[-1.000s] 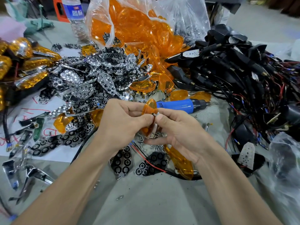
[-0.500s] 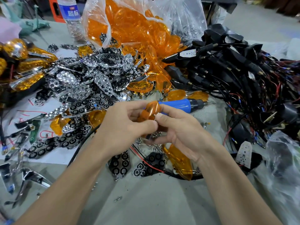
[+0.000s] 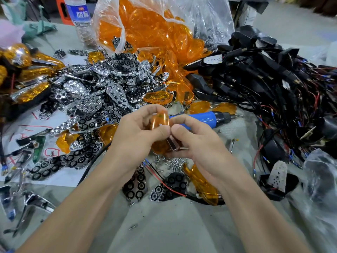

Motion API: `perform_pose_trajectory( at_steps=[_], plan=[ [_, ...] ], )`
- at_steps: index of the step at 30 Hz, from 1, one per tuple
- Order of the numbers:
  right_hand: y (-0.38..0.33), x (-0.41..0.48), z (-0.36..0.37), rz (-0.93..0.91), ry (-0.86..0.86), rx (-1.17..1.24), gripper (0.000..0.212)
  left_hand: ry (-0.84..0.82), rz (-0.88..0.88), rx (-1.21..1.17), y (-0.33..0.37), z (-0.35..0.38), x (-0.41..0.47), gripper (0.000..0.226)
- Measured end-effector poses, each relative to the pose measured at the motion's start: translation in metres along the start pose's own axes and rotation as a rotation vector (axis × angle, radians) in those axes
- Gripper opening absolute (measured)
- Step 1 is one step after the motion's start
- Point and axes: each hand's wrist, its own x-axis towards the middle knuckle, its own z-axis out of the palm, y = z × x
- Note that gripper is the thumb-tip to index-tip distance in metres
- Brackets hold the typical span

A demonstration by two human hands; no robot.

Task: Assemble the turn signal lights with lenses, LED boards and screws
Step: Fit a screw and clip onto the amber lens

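Both hands meet over the middle of the table around one orange lens [image 3: 160, 120] with a chrome piece [image 3: 174, 144] at its lower end. My left hand [image 3: 138, 136] grips the lens from the left, thumb and fingers curled round it. My right hand [image 3: 197, 141] pinches the chrome end from the right. Loose screws [image 3: 173, 162] lie just below the hands. A blue electric screwdriver [image 3: 204, 118] lies behind my right hand, tip pointing right. An LED board [image 3: 277, 175] sits in a black housing at the right.
A heap of chrome reflectors [image 3: 102, 92] fills the left middle. A plastic bag of orange lenses [image 3: 145, 28] stands at the back. Black housings with wires [image 3: 273, 79] pile up at the right. Another orange lens [image 3: 202, 185] lies near my right forearm. A water bottle [image 3: 80, 19] stands at back left.
The hands have turned the orange lens between them; its rounded face now shows on top. Both hands stay at the same spot.
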Motion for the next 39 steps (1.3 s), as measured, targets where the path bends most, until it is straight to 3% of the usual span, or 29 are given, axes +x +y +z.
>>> perform_pose_trajectory(
  at_steps=[6, 11, 14, 18, 22, 26, 28, 32, 39],
  plan=[
    [0.000, 0.001, 0.002, -0.065, 0.018, -0.041, 0.011, 0.010, -0.016, -0.129, 0.001, -0.003, 0.002, 0.037],
    [0.009, -0.003, 0.007, -0.290, 0.273, -0.512, 0.021, 0.173, 0.104, -0.091, -0.001, -0.001, 0.003, 0.043],
    [0.009, -0.006, 0.011, -0.365, 0.291, -0.576, 0.015, 0.126, 0.050, -0.193, 0.001, -0.007, 0.005, 0.056],
    [0.006, -0.005, 0.009, -0.368, 0.322, -0.514, 0.013, 0.047, -0.005, -0.242, 0.001, -0.008, 0.006, 0.064],
    [0.005, -0.007, 0.013, -0.356, 0.358, -0.532, 0.034, 0.061, 0.005, -0.250, 0.002, -0.005, 0.004, 0.062],
    [0.006, -0.005, 0.007, -0.263, 0.409, -0.432, 0.019, 0.048, 0.020, -0.310, 0.003, -0.001, 0.003, 0.062],
    [0.002, -0.004, 0.003, -0.153, 0.337, -0.283, 0.022, 0.024, 0.001, -0.382, 0.003, -0.002, 0.004, 0.063],
    [-0.003, -0.004, 0.003, -0.065, 0.021, 0.083, 0.021, -0.066, -0.039, -0.469, 0.004, -0.002, 0.004, 0.065],
    [0.000, -0.005, 0.004, -0.025, 0.044, 0.159, 0.017, -0.076, -0.010, -0.339, 0.001, 0.003, -0.001, 0.055]
  ],
)
